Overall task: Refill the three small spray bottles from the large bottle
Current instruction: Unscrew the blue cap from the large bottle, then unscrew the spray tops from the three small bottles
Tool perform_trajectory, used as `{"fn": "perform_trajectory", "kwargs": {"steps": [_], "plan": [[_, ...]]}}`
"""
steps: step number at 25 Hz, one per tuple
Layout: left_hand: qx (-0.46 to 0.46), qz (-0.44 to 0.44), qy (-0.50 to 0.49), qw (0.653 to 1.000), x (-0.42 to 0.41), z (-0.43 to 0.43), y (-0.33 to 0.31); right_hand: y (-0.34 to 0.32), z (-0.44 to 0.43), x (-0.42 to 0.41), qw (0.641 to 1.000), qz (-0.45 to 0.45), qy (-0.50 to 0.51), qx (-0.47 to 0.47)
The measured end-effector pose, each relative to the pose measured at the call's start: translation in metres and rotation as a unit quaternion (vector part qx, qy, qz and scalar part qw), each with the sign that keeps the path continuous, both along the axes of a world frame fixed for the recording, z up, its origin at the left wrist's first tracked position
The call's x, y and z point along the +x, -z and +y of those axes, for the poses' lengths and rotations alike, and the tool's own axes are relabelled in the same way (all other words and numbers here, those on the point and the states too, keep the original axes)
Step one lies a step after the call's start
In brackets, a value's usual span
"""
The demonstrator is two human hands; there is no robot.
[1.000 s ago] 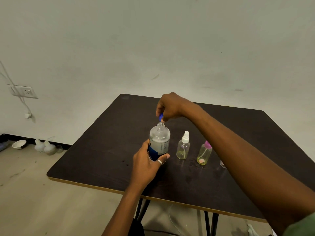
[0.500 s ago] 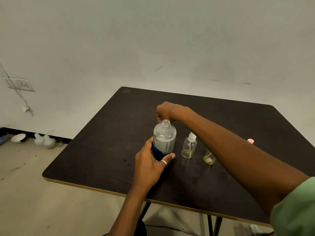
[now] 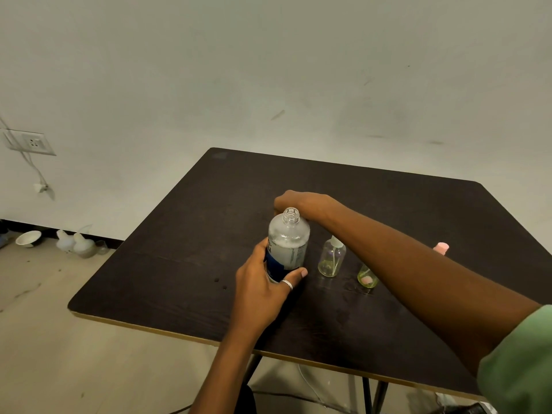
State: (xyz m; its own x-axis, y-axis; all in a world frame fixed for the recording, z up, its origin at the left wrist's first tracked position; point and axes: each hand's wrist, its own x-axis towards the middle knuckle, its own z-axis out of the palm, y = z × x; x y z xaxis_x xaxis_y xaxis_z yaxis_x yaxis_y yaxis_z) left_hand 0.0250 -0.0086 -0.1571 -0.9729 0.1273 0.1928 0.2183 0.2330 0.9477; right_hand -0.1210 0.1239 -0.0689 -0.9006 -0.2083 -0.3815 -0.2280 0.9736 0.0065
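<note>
on the dark table [image 3: 179, 264], the left hand [image 3: 263, 291] wraps the upright, uncapped large bottle [image 3: 288, 243]; behind its neck the right hand [image 3: 301, 201] is curled, whether round anything i cannot tell

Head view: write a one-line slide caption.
Left hand grips the uncapped large bottle on the dark table; right hand reaches behind its neck, small spray bottles stand alongside.

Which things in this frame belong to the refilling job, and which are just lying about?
Job: large bottle, uncapped, gripped by the left hand; right hand behind it; white-topped spray bottle; green-tinted small bottle; pink top, likely the third bottle's.
Lying about: bowl and pale jugs on the floor; wall socket.
</note>
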Motion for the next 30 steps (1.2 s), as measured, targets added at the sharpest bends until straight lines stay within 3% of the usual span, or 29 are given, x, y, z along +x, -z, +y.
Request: {"fn": "perform_trajectory", "kwargs": {"steps": [7, 25, 30], "plan": [[-0.001, -0.004, 0.0, 1.0, 0.001, -0.001, -0.001, -0.025, 0.011, 0.004, 1.0, -0.015, -0.006, 0.001], [-0.05, 0.0, -0.009, 0.999, 0.012, 0.003, -0.01, -0.097, 0.073, 0.111, 0.987, 0.113, 0.013, -0.117], [-0.055, -0.011, -0.083, 0.995, 0.024, 0.007, -0.011, -0.097, 0.078, 0.131, 0.98, 0.149, 0.006, -0.132]]}}
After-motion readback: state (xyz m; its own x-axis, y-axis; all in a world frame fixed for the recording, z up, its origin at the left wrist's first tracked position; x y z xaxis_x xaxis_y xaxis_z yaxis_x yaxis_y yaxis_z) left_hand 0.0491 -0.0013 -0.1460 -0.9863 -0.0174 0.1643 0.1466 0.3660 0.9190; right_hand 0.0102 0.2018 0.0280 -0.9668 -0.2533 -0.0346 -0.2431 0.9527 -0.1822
